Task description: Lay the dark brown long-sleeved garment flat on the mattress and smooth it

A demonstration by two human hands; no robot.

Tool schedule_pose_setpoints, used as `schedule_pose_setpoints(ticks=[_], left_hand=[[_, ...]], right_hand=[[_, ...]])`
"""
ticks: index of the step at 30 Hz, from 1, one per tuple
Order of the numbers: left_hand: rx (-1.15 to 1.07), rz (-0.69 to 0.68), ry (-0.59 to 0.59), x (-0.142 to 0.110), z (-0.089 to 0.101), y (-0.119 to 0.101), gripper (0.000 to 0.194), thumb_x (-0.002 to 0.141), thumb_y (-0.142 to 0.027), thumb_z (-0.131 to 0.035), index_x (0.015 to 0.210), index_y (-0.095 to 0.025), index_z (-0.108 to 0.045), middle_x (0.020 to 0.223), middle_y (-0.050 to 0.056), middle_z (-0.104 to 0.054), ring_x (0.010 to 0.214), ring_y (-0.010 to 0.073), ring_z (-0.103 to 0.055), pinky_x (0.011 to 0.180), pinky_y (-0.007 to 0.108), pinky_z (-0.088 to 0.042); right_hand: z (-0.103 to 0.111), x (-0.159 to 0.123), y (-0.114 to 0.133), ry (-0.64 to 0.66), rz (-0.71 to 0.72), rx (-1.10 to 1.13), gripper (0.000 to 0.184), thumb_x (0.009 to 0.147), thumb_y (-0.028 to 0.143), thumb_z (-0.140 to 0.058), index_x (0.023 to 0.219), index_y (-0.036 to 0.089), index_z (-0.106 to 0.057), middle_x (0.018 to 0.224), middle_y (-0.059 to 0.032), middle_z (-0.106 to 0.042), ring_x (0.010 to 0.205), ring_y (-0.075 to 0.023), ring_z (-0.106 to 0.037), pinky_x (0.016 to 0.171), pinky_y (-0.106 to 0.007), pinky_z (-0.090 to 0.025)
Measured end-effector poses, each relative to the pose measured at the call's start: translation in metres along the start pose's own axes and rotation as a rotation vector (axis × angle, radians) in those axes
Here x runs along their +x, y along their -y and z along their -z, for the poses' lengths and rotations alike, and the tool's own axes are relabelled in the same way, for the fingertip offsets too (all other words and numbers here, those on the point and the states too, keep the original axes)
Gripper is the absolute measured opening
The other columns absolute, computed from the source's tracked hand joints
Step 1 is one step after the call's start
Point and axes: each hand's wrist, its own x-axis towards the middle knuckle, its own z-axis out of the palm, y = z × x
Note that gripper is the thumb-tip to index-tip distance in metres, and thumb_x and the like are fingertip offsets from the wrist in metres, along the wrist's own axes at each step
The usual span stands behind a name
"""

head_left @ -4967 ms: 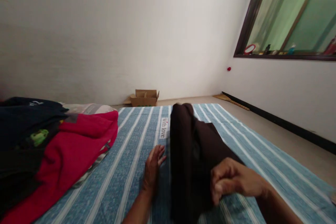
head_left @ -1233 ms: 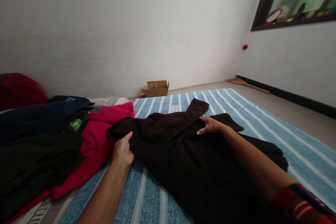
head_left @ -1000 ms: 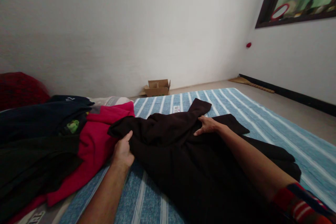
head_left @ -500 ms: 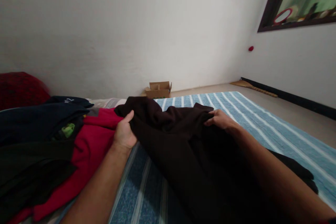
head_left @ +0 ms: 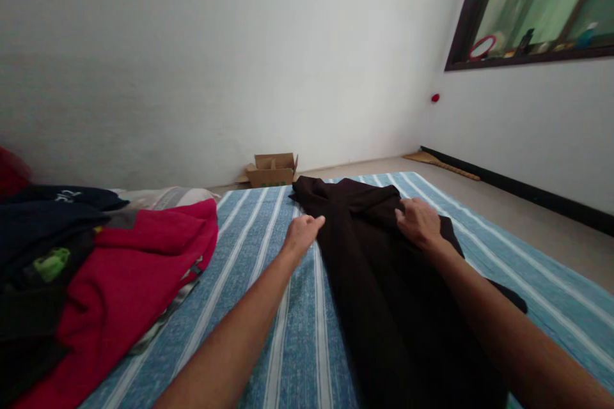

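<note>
"Your left hand point(head_left: 304, 231) is half curled at the left edge of the garment point(head_left: 369, 268), thumb towards the cloth. Whether it's pinching any, I can't tell."

"And your right hand point(head_left: 419, 220)?"

"You have it bent over the upper part, fingers down on the dark cloth. Its grip can't be made out either."

"So where have you got the garment?"

"Lying lengthwise on the sheet point(head_left: 261, 268), top end by the far edge, between the two far corners. The near end runs out of view. Your red top point(head_left: 144, 249) is well apart, on the left side."

"Which step are you on, then?"

"I'd judge you're spreading and straightening. The long left side looks fairly straight, but the top is bunched, and flaps poke out right of your arm."

"And the next move?"

"I'd say it calls for a light hold on both edges and an even, outward pull, without dragging the sheet."
</note>
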Motion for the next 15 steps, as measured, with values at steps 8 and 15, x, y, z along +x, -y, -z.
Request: schedule_pose_setpoints(ticks=[8, 15], left_hand=[[0.528, -0.212, 0.052, -0.115, -0.067, -0.002, 0.048, 0.078, -0.032, -0.057, 0.121, -0.009, -0.054, 0.132, 0.017, -0.051, 0.126, 0.0287, -0.041, 0.103, 0.037, -0.034], [0.490, -0.123, 0.144, -0.179, -0.071, 0.002, 0.064, 0.075, -0.026, -0.055, 0.134, -0.006, -0.043, 0.146, 0.018, -0.034, 0.138, 0.0299, -0.024, 0.111, 0.046, -0.022]], right_hand=[[-0.032, -0.083, 0.024, 0.277, 0.162, 0.246, 0.023, 0.086, 0.039, -0.051, 0.089, 0.022, -0.066, 0.086, -0.0052, -0.069, 0.084, -0.0201, -0.064, 0.067, -0.026, -0.039], [-0.053, -0.106, 0.026, 0.440, -0.042, 0.651, 0.030, 0.074, 0.038, -0.062, 0.094, 0.016, -0.067, 0.094, -0.0096, -0.070, 0.092, -0.0233, -0.064, 0.074, -0.028, -0.046]])
